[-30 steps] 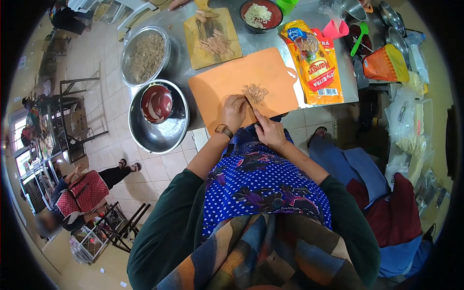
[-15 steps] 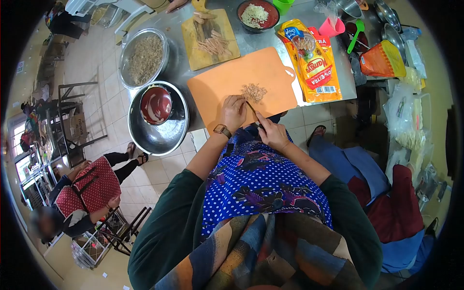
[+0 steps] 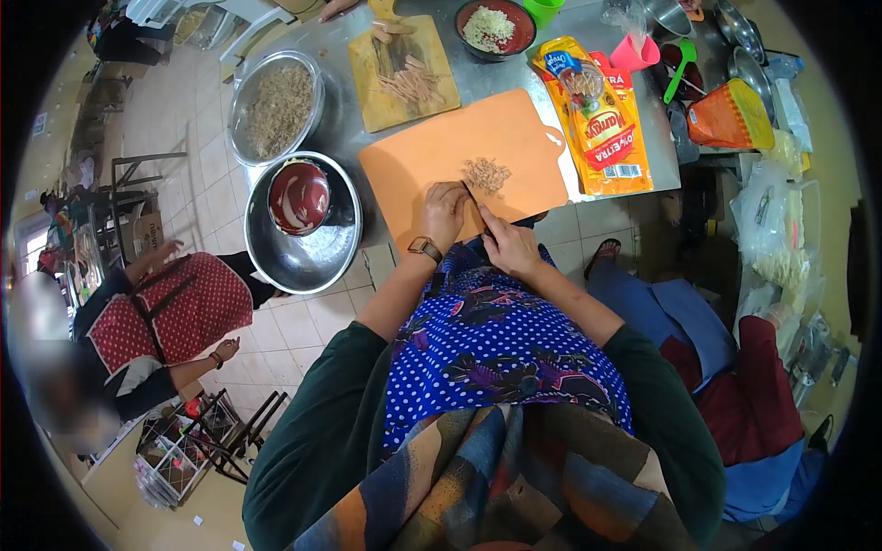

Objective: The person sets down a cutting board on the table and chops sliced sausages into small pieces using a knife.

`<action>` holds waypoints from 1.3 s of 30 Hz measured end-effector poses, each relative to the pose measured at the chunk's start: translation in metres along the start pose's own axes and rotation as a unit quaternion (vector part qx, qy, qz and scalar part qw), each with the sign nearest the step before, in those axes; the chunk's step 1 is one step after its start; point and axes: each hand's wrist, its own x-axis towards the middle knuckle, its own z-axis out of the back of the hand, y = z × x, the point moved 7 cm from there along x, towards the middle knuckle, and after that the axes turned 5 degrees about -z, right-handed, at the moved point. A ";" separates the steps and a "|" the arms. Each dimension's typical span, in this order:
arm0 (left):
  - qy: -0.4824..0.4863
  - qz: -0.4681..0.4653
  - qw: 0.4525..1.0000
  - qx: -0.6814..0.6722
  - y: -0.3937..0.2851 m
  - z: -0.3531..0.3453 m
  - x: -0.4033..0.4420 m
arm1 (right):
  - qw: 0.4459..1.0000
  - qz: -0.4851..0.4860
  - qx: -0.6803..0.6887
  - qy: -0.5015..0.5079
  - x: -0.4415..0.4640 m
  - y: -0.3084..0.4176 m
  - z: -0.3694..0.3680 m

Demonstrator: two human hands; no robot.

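Observation:
An orange cutting board lies at the table's near edge, with a small heap of chopped, pale brown sausage-like pieces on it. My right hand is closed around the handle of a knife. The blade slants up and left, close beside the fingertips of my left hand. Those left fingers are bent and pressed together on the board, left of the heap; what they hold is hidden. Behind, a wooden board carries pale brown strips.
Left stand a metal bowl of crumbly brown food and a larger metal bowl with a red bowl inside. A dish of chopped white food and yellow packets lie beyond. People are at left and right.
My right hand and the knife have shifted slightly up and left, nearer my left fingertips. The person in the red apron at left has come closer and moved an arm.

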 end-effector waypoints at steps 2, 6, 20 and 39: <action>0.006 0.007 1.000 -0.003 0.003 -0.001 0.000 | 1.000 0.014 -0.004 -0.012 0.000 0.000 0.000; -0.014 0.016 1.000 -0.006 0.000 0.005 0.001 | 1.000 0.000 -0.010 0.016 -0.021 -0.004 0.006; 0.022 0.019 0.999 0.016 0.001 0.004 -0.002 | 1.000 0.014 -0.024 0.009 -0.007 0.003 -0.002; 0.009 0.071 0.997 0.011 0.015 0.001 -0.017 | 0.999 0.026 -0.007 0.032 -0.024 0.002 0.009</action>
